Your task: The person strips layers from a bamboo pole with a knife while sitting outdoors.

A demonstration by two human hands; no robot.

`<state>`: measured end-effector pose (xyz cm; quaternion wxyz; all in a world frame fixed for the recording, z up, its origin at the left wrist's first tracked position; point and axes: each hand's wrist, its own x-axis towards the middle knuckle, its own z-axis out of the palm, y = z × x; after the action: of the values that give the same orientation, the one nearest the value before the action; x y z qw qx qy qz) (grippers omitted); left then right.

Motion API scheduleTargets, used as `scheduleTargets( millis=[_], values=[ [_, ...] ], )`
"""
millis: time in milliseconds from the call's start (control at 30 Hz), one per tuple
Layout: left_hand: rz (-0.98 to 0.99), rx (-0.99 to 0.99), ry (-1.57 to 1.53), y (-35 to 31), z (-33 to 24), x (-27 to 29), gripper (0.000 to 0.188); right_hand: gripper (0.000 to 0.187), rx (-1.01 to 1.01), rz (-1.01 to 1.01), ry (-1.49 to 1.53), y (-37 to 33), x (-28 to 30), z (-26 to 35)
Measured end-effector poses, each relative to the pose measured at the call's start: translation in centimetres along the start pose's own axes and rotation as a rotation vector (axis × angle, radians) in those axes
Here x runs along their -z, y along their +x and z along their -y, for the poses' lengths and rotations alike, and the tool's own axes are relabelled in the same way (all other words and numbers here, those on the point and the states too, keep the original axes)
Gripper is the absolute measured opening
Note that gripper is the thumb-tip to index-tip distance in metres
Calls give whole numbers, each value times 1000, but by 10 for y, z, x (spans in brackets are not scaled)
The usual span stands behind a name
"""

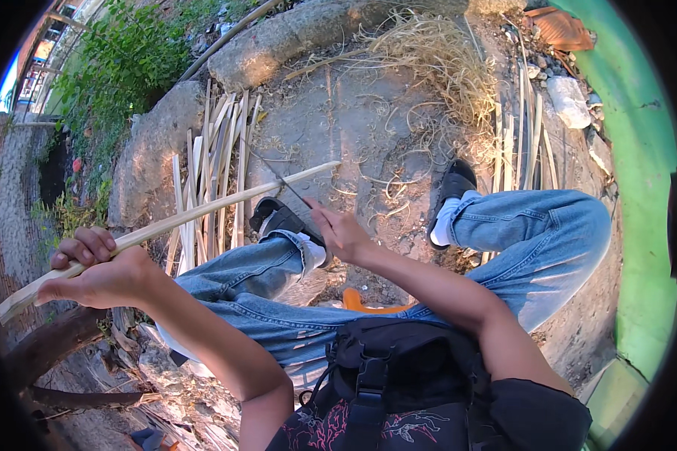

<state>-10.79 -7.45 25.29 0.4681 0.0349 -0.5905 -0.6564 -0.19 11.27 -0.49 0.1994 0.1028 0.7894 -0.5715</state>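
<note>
A long, pale bamboo strip (195, 214) slants across the view, its thick end at the lower left and its thin end over the ground ahead. Around its thicker part is my left hand (109, 274), palm up, fingers curled over it. My right hand (342, 233) is closed round the handle of a knife (282, 179), and the handle is mostly hidden in the fist. The knife's thin dark blade crosses the strip near its far end. Under the strip is my right-angled view of one dark sandal (282, 219), close to the blade.
Bundles of split strips lie at left (222, 150) and right (523, 143). Curly shavings (436, 71) are heaped at the back. A stone kerb (278, 49) and a leafy bush (124, 56) stand beyond; a green wall (632, 188) runs along the right. Dark logs (60, 342) lie lower left.
</note>
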Motion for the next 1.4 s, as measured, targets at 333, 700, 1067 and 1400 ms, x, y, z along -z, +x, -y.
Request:
scheduleTargets(
  millis=[333,700,1067,1400],
  values=[
    [-167,-42,70,-7,-3,-20,58,44,29,-232,-88,19,-7,-82],
    [-104,-29,-21,-6,-11,-27,48,44,73,-152,49,7,1,-14],
    [197,78,-180,13,2,2,43,46,-27,-215,-26,30,8,-86],
    [232,120,-223,7,-4,0,47,47,-38,-63,-151,26,-3,-102]
  ],
)
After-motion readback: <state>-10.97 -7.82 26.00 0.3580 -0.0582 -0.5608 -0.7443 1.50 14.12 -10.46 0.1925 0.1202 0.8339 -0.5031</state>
